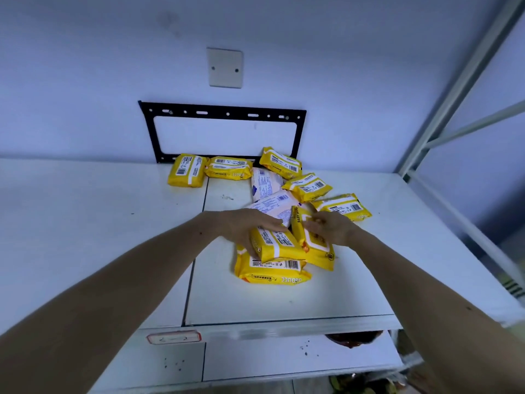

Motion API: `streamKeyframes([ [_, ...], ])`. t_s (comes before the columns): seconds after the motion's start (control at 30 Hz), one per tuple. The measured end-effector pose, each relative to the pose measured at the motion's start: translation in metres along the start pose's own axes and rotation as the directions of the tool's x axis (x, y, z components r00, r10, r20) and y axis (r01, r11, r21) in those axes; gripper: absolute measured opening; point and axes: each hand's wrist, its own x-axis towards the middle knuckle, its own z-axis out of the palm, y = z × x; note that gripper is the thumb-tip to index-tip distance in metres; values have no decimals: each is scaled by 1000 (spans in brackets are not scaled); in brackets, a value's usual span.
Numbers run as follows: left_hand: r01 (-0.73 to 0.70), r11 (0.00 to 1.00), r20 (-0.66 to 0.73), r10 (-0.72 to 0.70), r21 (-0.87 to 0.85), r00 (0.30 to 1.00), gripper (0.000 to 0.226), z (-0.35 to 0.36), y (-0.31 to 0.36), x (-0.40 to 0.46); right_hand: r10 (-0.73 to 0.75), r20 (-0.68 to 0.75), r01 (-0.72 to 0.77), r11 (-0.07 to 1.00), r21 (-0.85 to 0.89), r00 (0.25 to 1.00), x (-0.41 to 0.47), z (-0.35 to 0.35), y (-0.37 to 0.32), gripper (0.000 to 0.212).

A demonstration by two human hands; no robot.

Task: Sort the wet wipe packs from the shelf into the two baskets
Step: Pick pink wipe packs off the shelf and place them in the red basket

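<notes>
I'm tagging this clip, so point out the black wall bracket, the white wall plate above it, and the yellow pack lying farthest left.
black wall bracket (227,112): head view, top bar.
white wall plate (225,67): head view, centre of face.
leftmost yellow pack (187,169): head view, top face by label.

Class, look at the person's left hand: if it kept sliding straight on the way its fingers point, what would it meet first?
The left hand points right across a yellow pack. Going on, it would probably meet the upright yellow pack held by the right hand first, though depth is unclear.
</notes>
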Motion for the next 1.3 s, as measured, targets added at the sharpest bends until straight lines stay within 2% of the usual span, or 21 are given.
streamKeyframes([
  [0.1,114,967,59,-103,-227,993,63,3,-4,-4,29,11,-29,998,59,1000,5,-2,5,59],
  [0.17,153,957,-42,-169,-246,985,42,0,-5,-3,53,9,-54,994,94,999,6,-2,6,60],
  [0.23,162,921,-180,-237,-354,955,20,-5,-10,-5,85,5,-85,991,103,996,8,-2,5,64],
  [0.3,137,858,-286,-310,-495,907,22,-8,-13,-6,122,6,-122,991,51,992,9,1,-3,73],
  [0.43,124,745,-311,-416,-655,855,35,-7,-19,-8,136,4,-131,966,-224,991,6,25,-29,85],
  [0.5,110,715,-312,-431,-690,846,38,-6,-21,-9,181,-87,-192,972,-138,980,3,35,-35,93],
  [0.57,116,706,-316,-450,-698,835,40,-6,-22,-10,297,-134,-282,952,121,945,3,30,-35,94],
  [0.63,119,696,-320,-466,-708,825,44,-5,-22,-11,359,-55,-311,867,388,932,3,17,-33,72],
  [0.67,118,694,-319,-467,-711,825,46,-5,-22,-11,361,9,-310,786,535,932,2,12,-30,56],
  [0.73,91,693,-321,-442,-716,838,37,-3,-21,-12,328,143,-309,537,785,934,-3,7,-22,31],
  [0.8,55,686,-331,-419,-726,846,29,-1,-20,-11,292,226,-312,293,904,929,-7,5,-12,33],
  [0.83,55,686,-334,-421,-726,843,30,-1,-21,-11,300,249,-331,261,907,921,-8,5,-7,37],
  [0.87,73,691,-328,-431,-719,841,34,0,-21,-10,321,265,-357,275,893,909,-9,4,-4,40],
  [0.97,196,688,-282,-517,-699,808,65,4,-19,-5,399,235,-402,409,820,886,-9,1,2,55],
  [1.07,248,653,-264,-581,-715,770,71,5,-17,-2,439,111,-385,607,695,891,-7,1,0,71],
  [1.13,234,644,-259,-575,-728,776,77,5,-15,-1,466,9,-364,678,638,885,-5,2,-1,69],
  [1.2,204,642,-279,-567,-739,775,81,5,-14,-1,491,-72,-348,706,617,868,-4,1,-2,61],
  [1.3,177,646,-344,-595,-743,726,82,2,-10,-6,497,-193,-330,772,544,846,-5,-5,-6,40],
])
